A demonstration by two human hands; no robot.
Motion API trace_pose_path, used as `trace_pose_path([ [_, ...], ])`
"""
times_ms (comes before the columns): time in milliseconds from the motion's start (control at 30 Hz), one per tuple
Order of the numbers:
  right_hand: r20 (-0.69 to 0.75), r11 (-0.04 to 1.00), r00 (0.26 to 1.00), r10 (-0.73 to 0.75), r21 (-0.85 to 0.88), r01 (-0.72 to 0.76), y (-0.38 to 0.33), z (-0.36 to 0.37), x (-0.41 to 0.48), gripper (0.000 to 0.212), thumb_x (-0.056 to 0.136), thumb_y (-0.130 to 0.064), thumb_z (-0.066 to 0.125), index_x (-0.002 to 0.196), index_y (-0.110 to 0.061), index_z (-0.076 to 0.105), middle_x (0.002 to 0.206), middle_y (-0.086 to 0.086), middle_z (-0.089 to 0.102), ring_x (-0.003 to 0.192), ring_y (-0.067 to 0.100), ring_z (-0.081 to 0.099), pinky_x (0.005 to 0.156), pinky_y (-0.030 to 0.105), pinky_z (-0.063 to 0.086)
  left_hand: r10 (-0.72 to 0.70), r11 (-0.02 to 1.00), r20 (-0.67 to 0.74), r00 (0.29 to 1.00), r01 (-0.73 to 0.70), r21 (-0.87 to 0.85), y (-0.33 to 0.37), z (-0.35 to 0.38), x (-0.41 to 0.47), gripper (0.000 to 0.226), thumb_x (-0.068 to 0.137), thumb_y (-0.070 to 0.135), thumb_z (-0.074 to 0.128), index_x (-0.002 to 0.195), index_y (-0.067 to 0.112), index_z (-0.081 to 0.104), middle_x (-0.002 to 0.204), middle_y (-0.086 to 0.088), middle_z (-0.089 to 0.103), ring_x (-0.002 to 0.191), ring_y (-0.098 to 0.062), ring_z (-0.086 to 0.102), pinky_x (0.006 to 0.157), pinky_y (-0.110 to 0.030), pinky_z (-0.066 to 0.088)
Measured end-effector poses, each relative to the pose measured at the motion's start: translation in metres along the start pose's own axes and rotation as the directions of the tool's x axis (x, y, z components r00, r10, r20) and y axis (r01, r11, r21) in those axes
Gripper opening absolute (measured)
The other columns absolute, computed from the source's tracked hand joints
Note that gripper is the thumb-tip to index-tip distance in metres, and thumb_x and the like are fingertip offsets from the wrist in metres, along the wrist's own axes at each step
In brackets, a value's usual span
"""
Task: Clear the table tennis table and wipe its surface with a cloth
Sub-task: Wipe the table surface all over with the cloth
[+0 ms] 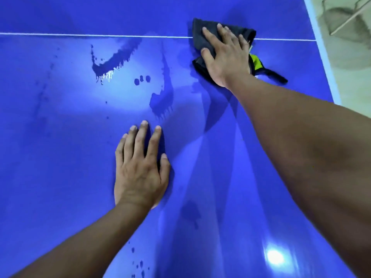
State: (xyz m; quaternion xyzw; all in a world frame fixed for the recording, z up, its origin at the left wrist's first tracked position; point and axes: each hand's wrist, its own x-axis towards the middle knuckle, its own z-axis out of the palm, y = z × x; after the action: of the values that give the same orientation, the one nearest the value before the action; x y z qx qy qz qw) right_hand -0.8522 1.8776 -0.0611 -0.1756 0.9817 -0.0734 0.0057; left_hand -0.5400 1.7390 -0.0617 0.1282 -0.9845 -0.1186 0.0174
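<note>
- Now, at your far left the blue table (50,157) shows faint dull smears running up and down.
- A thin white line (80,34) crosses the top from the left side to the right edge.
- Just below that line, a dark wet streak (112,61) curves down and ends in a drippy puddle that catches the light.
- Three small drops (142,79) sit just right of that puddle.
- A second wet streak (162,97) runs down from near the line to a puddle with drip marks, just above your left fingertips.
- Your left hand (140,173) lies palm down on the table, fingers straight and slightly apart, thumb out to the right; it holds nothing.
- More small droplets (140,265) lie near the bottom, beside your left forearm.
- A bright glare spot (276,256) shines on the top at lower right.
- The cloth (200,31) is dark grey and bunched, lying on the table across the white line near the right edge; a yellow-green patch (255,61) shows at its right side, and a dark tail trails off to the lower right.
- Your right hand (224,55) presses flat on the cloth, fingers straight and spread, thumb out to the left; it pins the cloth down and does not curl round it.
- The table's white edge band (325,57) runs down the right side.
- Beyond it lies a pale floor (353,77), with thin metal rods (345,19) at the top right corner.
</note>
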Motion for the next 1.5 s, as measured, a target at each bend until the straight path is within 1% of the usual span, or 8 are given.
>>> trace_pose_path([
  [133,0.05,0.998,0.997,-0.064,-0.01,0.064,-0.001,-0.003,-0.018,0.061,0.1,-0.054,0.023,0.161,-0.043,0.018,0.172,0.004,0.012,0.158,0.02,0.009,0.127,0.049,-0.002,0.003,1.0,-0.01,1.0,-0.003,0.0,0.0,0.001,-0.002,0.06,0.096,0.038,0.037,0.154,0.02,0.036,0.163,-0.009,0.028,0.15,-0.03,0.021,0.123,-0.045,0.014],
  [333,0.061,0.982,0.98,-0.187,-0.019,0.189,-0.034,0.002,-0.127,0.06,0.101,-0.051,0.03,0.16,-0.044,0.021,0.171,0.003,0.015,0.158,0.019,0.011,0.127,0.049,0.002,0.018,1.0,-0.037,0.999,-0.018,0.014,-0.002,0.002,-0.009,0.056,0.098,0.037,0.034,0.151,0.019,0.038,0.16,-0.01,0.032,0.147,-0.033,0.027,0.121,-0.048,0.02],
  [567,0.042,0.988,0.988,-0.151,0.002,0.151,-0.054,0.005,-0.241,0.059,0.104,-0.049,0.03,0.161,-0.041,0.02,0.172,0.003,0.012,0.158,0.018,0.008,0.127,0.048,-0.001,0.081,0.996,0.037,0.996,-0.08,-0.036,-0.005,-0.002,-0.018,0.053,0.105,0.033,0.031,0.156,0.017,0.029,0.165,-0.01,0.021,0.152,-0.032,0.016,0.125,-0.045,0.01],
  [800,0.019,0.977,0.979,-0.203,0.064,0.202,-0.077,0.002,-0.397,0.062,0.101,-0.049,0.034,0.161,-0.036,0.027,0.17,0.006,0.02,0.158,0.02,0.014,0.127,0.049,0.004,0.15,0.988,0.025,0.988,-0.151,0.022,-0.032,-0.026,-0.129,0.05,0.105,0.029,0.033,0.152,0.011,0.035,0.162,-0.014,0.028,0.149,-0.035,0.025,0.122,-0.048,0.019],
  [1100,-0.025,0.947,0.962,-0.271,0.172,0.272,-0.109,0.009,-0.612,0.063,0.1,-0.045,0.046,0.16,-0.033,0.032,0.169,0.007,0.023,0.157,0.021,0.016,0.124,0.056,0.017,-0.01,1.0,0.066,0.998,0.012,-0.023,-0.053,-0.037,-0.264,0.056,0.1,0.034,0.03,0.151,0.011,0.038,0.161,-0.012,0.031,0.149,-0.033,0.025,0.122,-0.046,0.02],
  [1233,-0.016,0.946,0.958,-0.286,0.154,0.285,-0.113,0.009,-0.626,0.065,0.097,-0.043,0.05,0.159,-0.035,0.033,0.169,0.004,0.024,0.157,0.02,0.019,0.123,0.057,0.019,0.001,0.999,0.066,0.998,0.003,-0.054,-0.059,-0.04,-0.273,0.054,0.1,0.033,0.032,0.149,0.011,0.041,0.159,-0.013,0.034,0.148,-0.033,0.029,0.121,-0.047,0.023],
  [1400,-0.044,0.936,0.946,-0.32,0.137,0.323,-0.11,0.015,-0.573,0.066,0.094,-0.043,0.053,0.158,-0.038,0.035,0.168,0.0,0.027,0.157,0.016,0.019,0.124,0.054,0.019,0.026,1.0,0.025,0.999,-0.025,-0.007,-0.072,-0.041,-0.242,0.047,0.096,0.033,0.035,0.135,0.012,0.051,0.143,-0.011,0.047,0.124,-0.036,0.047,0.105,-0.045,0.035],
  [1500,-0.056,0.947,0.954,-0.294,0.119,0.298,-0.115,0.016,-0.514,0.063,0.096,-0.042,0.051,0.158,-0.037,0.036,0.167,0.001,0.028,0.157,0.017,0.019,0.124,0.054,0.018,0.003,1.0,0.026,1.0,-0.003,0.011,-0.08,-0.041,-0.205,0.052,0.097,0.032,0.036,0.144,0.012,0.047,0.152,-0.014,0.041,0.136,-0.039,0.041,0.111,-0.047,0.032],
])
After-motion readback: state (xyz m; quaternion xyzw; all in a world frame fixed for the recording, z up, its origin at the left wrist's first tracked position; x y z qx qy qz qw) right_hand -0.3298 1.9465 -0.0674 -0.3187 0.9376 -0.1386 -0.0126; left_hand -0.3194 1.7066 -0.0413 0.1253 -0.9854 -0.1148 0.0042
